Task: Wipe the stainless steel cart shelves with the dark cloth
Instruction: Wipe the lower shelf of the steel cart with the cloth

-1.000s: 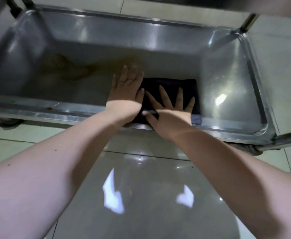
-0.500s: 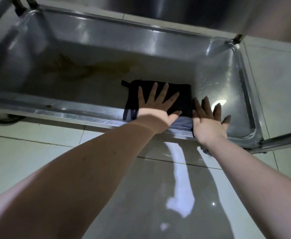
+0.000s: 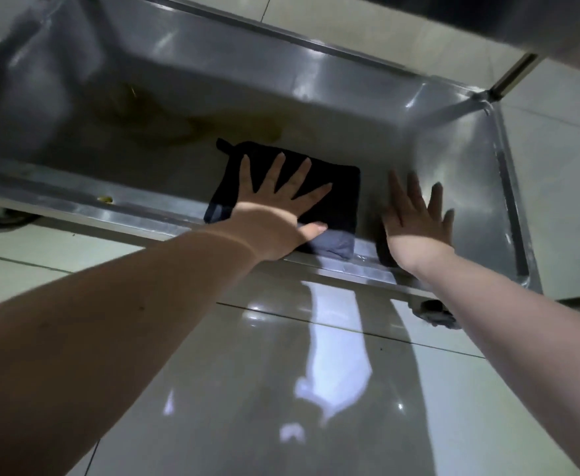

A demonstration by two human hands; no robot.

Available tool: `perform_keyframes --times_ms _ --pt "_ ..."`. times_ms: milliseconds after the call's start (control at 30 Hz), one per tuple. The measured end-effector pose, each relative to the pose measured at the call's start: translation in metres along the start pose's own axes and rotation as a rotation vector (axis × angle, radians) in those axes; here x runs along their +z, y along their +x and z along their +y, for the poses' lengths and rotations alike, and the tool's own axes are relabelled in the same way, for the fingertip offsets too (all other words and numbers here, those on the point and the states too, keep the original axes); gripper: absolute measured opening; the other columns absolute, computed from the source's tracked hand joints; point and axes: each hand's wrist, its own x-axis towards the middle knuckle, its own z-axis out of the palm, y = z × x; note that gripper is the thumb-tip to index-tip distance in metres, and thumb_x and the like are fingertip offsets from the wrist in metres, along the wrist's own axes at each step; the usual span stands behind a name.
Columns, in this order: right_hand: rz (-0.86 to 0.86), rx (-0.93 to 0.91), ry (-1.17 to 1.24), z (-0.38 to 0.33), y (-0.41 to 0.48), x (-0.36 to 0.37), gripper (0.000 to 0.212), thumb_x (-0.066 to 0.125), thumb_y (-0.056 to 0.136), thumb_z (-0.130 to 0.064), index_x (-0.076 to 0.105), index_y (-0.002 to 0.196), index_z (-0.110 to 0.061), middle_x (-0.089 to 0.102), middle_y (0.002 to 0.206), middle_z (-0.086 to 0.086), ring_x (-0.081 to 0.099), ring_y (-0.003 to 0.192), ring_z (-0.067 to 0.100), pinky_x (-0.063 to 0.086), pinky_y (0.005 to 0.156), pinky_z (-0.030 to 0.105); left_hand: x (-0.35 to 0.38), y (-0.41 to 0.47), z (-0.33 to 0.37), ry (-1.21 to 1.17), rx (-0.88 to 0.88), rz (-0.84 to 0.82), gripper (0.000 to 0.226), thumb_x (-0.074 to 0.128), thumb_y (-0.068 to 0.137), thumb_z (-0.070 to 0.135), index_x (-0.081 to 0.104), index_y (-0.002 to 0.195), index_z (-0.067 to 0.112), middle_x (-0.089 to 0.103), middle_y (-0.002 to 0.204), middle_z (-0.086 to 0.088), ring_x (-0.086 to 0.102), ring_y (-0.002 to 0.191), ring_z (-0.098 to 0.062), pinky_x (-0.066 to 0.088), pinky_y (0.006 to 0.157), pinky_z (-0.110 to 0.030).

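On the lower cart shelf [image 3: 460,187]: left hand [image 3: 275,207] lies flat on the dark cloth [image 3: 341,194], fingers straight and spread, thumb out to the right, palm down. Nothing is grasped. Right hand [image 3: 415,214] is also flat and released, fingers straight and pointing away from the body. It rests on bare steel just to the right of the cloth, with a narrow gap between them.

Cloth: folded into a rough rectangle and lying on the shelf floor against the near wall. Its near edge rides up onto the rim, where it looks lighter blue-grey. Small loop [image 3: 222,146] at its far left corner.

Shelf: deep tray form, walls reflective. Brownish stain [image 3: 165,121] on the floor, left of and beyond the cloth, not touching it. Yellowish speck [image 3: 105,199] on the near rim, left of the left forearm.

Surroundings: upright post [image 3: 511,75] at the far right corner. Caster [image 3: 432,312] under the near right corner, another caster [image 3: 0,218] at far left, blurred. Glossy tiled floor [image 3: 281,389] below both forearms, with bright reflections.
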Motion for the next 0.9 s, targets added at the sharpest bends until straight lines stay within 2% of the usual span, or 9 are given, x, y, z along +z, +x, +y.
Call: perform_keyframes --times_ms 100,200,333,500,667,767,900 --pt "0.084 -0.118 0.174 -0.035 0.024 0.006 0.054 0.029 0.106 -0.035 0.009 0.156 -0.041 0.001 0.166 -0.007 -0.007 0.152 0.027 -0.003 0.12 0.047 0.003 -0.004 0.015 -0.05 -0.114 -0.033 0.064 0.016 0.095 0.069 -0.012 0.15 0.051 -0.027 0.161 0.004 -0.025 0.145 -0.04 -0.011 0.105 -0.077" --pt "0.113 -0.066 0.139 -0.046 0.03 0.023 0.051 0.029 0.106 -0.034 0.016 0.155 -0.042 0.008 0.165 -0.011 -0.001 0.152 0.022 -0.005 0.119 0.044 0.01 -0.009 0.017 -0.149 -0.147 0.012 0.065 0.013 0.092 0.074 -0.014 0.148 0.054 -0.029 0.161 0.003 -0.028 0.143 -0.044 -0.011 0.101 -0.08" --pt "0.165 -0.055 0.059 -0.045 0.026 0.029 0.049 0.028 0.106 -0.035 0.018 0.154 -0.043 0.008 0.164 -0.015 0.003 0.152 0.018 -0.004 0.119 0.038 0.012 0.01 0.006 -0.103 -0.139 0.038 0.067 0.004 0.087 0.079 -0.019 0.145 0.055 -0.032 0.159 0.003 -0.028 0.143 -0.045 -0.009 0.1 -0.081" --pt "0.109 -0.086 -0.066 -0.045 0.028 0.028 0.053 0.024 0.105 -0.043 0.006 0.154 -0.045 0.002 0.164 -0.017 -0.003 0.152 0.022 -0.005 0.121 0.045 -0.009 0.076 -0.023 -0.114 -0.143 0.086 0.068 0.008 0.088 0.08 -0.011 0.148 0.055 -0.019 0.164 0.004 -0.019 0.146 -0.044 -0.007 0.103 -0.081" --pt "0.08 -0.117 -0.068 -0.044 0.028 0.026 0.054 0.025 0.103 -0.05 0.004 0.152 -0.052 -0.001 0.163 -0.02 -0.008 0.152 0.025 -0.008 0.12 0.048 -0.036 0.135 -0.038 -0.144 -0.163 0.031 0.071 0.013 0.089 0.079 -0.006 0.152 0.05 -0.014 0.165 0.002 -0.016 0.146 -0.046 -0.004 0.104 -0.081" --pt "0.088 -0.121 -0.071 -0.043 0.029 0.025 0.053 0.024 0.103 -0.05 0.004 0.152 -0.051 0.0 0.164 -0.018 -0.007 0.152 0.026 -0.007 0.12 0.05 -0.034 0.129 -0.038 -0.135 -0.146 0.024 0.071 0.014 0.09 0.079 -0.005 0.152 0.05 -0.017 0.164 0.001 -0.018 0.146 -0.045 -0.004 0.105 -0.08" --pt "0.104 -0.114 -0.068 -0.045 0.027 0.028 0.052 0.024 0.103 -0.049 0.006 0.153 -0.051 0.0 0.164 -0.018 -0.005 0.152 0.026 -0.006 0.12 0.05 -0.018 0.067 -0.037 -0.151 -0.152 -0.026 0.069 0.013 0.09 0.077 -0.008 0.151 0.052 -0.021 0.163 0.003 -0.021 0.146 -0.043 -0.005 0.105 -0.079"
